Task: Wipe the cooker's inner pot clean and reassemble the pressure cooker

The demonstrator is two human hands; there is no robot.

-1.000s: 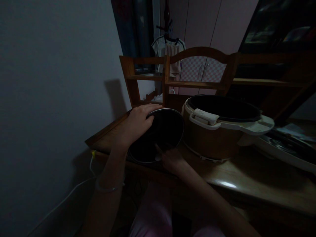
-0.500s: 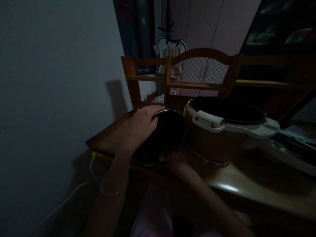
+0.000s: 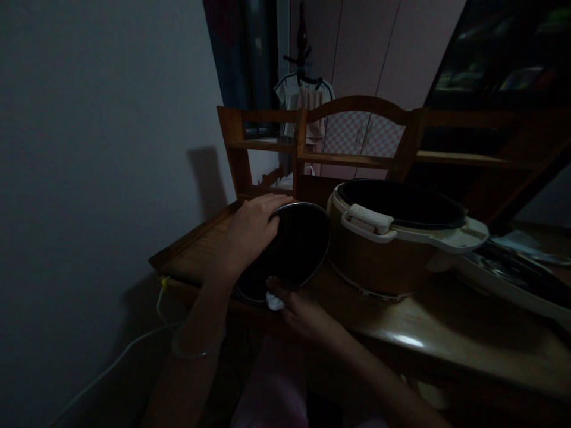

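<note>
A dark, round pot (image 3: 298, 244) with a thin shiny rim is tilted on the wooden desk, its opening facing me. My left hand (image 3: 252, 235) grips its upper left rim, thumb on the inner side and fingers over the outside. At the lower rim, my right hand (image 3: 297, 303) pinches a small white wad (image 3: 274, 301), which looks like tissue or cloth. The wad touches or nearly touches the rim. The inside of the pot is too dark to make out. Just right of it stands an electric cooker (image 3: 383, 261) with a white handle and a dark round opening.
Along the back of the wooden desk (image 3: 405, 324) rises a wooden shelf frame (image 3: 348, 159). A pale, flat lid-like part (image 3: 513, 279) lies at the right. A wall (image 3: 102, 148) is close on the left, and a white cord (image 3: 120, 353) hangs by the desk's left corner.
My right hand has moved left and slightly down along the lower rim, bringing the white wad more into sight. The left hand keeps its hold. The view has shifted slightly.
</note>
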